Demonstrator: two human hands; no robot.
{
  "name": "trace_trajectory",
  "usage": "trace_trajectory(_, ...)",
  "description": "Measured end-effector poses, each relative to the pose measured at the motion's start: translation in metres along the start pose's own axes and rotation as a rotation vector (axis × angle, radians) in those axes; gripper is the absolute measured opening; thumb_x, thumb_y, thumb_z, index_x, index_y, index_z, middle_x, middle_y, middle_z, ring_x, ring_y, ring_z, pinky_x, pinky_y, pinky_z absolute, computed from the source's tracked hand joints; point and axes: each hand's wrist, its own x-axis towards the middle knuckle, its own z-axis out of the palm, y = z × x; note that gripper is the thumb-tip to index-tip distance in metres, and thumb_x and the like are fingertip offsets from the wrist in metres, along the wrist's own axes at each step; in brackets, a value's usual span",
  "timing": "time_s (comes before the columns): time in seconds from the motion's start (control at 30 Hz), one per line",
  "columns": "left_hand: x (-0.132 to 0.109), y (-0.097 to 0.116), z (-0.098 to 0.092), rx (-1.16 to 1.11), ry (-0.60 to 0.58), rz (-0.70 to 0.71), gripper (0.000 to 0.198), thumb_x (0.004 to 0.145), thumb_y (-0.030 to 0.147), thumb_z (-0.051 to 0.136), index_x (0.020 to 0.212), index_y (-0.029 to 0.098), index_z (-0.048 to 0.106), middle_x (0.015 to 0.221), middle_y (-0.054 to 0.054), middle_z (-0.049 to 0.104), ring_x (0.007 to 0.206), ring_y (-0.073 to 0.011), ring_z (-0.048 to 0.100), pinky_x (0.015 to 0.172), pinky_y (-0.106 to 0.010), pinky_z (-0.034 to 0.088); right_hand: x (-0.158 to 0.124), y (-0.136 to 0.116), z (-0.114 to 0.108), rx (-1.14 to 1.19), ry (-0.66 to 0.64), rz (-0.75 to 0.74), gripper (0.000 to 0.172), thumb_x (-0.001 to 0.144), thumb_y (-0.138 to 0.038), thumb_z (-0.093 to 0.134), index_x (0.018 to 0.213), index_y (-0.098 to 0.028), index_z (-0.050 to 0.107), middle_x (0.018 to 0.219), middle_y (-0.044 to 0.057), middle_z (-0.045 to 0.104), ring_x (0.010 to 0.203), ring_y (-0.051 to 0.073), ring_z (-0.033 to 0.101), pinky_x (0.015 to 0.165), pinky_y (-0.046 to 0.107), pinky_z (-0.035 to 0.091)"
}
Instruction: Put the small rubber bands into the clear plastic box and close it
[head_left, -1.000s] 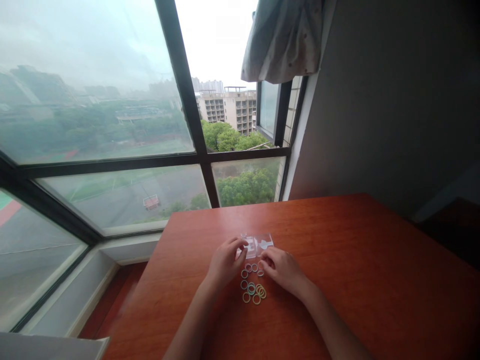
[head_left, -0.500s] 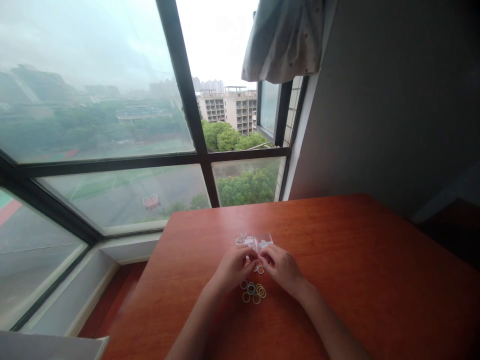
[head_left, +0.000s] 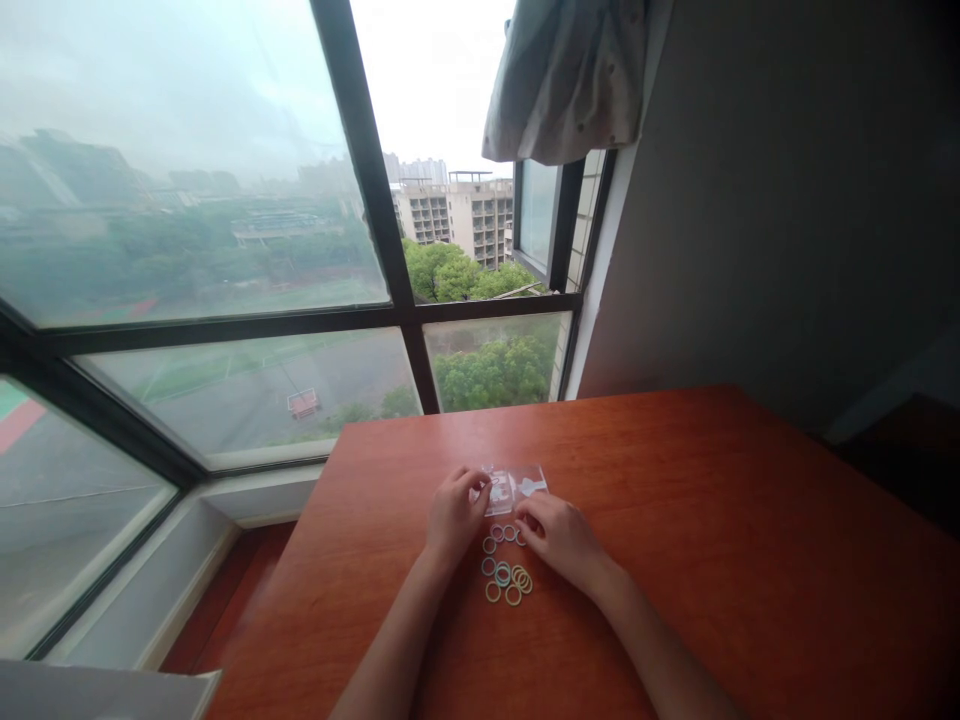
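Note:
A small clear plastic box (head_left: 496, 497) sits on the table with its transparent lid (head_left: 535, 474) folded open to the right. My left hand (head_left: 454, 518) is at the box's left side, fingertips pinched together over its edge; anything between them is too small to make out. Just in front of the lid, my right hand (head_left: 561, 532) has its fingers curled and thumb and forefinger together, with what they hold hidden. Several small pale rings (head_left: 490, 545) lie below the box, one partly under my right fingers. Nearer me are teal rings (head_left: 503, 583) and overlapping yellow rings (head_left: 525, 578).
The reddish-brown wooden table (head_left: 720, 540) runs up to a window with a dark frame (head_left: 300, 325). A patterned curtain (head_left: 566, 90) hangs at the upper right beside a grey wall (head_left: 765, 240). A white ledge (head_left: 105, 690) is at the lower left.
My hands have parted: the left has moved up and left to the box's left side, while the right stays nearly in place. More pale rings now show between them.

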Motion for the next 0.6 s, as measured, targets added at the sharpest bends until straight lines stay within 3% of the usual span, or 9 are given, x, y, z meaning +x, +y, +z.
trace_trajectory(0.3,0.004,-0.008,0.007,-0.023,0.012,-0.014,0.014,0.087,0.027,0.055,0.087,0.021,0.067,0.082,-0.001,0.061,0.066,-0.0129,0.056,0.061,-0.023,0.041,-0.001,-0.001,0.001,0.0,-0.024,0.012,0.009,0.084,-0.016,0.056,0.08,-0.021,0.063,0.078,0.0,0.062,0.07,0.014,0.056,0.065,0.023,0.038)
trace_trajectory(0.6,0.004,-0.013,-0.002,-0.032,0.069,-0.025,0.015,0.088,0.026,0.052,0.088,0.02,0.066,0.078,-0.001,0.06,0.066,-0.0134,0.056,0.061,-0.023,0.041,0.0,-0.01,0.01,-0.026,-0.005,0.054,0.008,0.086,-0.022,0.059,0.079,-0.022,0.063,0.078,0.0,0.064,0.072,0.015,0.057,0.066,0.024,0.038)
